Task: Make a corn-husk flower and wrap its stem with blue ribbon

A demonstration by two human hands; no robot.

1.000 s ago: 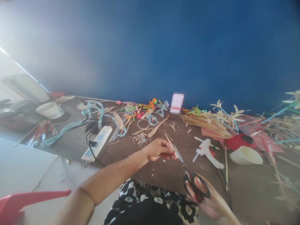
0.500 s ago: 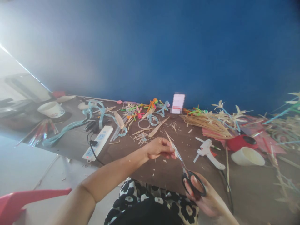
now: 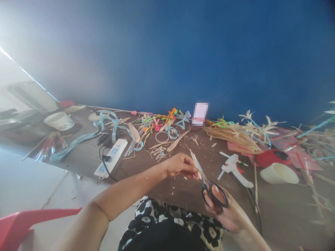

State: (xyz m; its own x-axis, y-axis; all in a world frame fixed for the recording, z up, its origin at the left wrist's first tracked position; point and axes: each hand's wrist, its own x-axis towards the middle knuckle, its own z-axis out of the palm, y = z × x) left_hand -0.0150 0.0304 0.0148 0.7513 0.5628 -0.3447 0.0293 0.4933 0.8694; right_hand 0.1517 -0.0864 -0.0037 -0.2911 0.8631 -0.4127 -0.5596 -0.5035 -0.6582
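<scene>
My left hand (image 3: 181, 165) is closed, with finger and thumb pinching a small strip of pale dried husk (image 3: 199, 175). Fingers and thumb of my right hand (image 3: 231, 213) sit in the black handle loops of a pair of scissors (image 3: 206, 182). The blades point up and away from me, alongside the husk strip and close to my left fingertips. Whether they touch the strip I cannot make out. Beyond my left hand, a long dried husk piece (image 3: 178, 140) lies on the table among thin scraps (image 3: 159, 152).
Right of the scissors lie a white glue gun (image 3: 234, 170) with its cord, a pale cup (image 3: 279, 173) and a red object (image 3: 272, 158). A power strip (image 3: 111, 158) and blue ribbon (image 3: 75, 148) are on the left. Colourful pipe-cleaner shapes (image 3: 157, 123) line the back.
The scissors and my right hand have moved slightly up, bringing the blades nearer my left fingertips. My left hand keeps its pinch. The whole view has shifted a little.
</scene>
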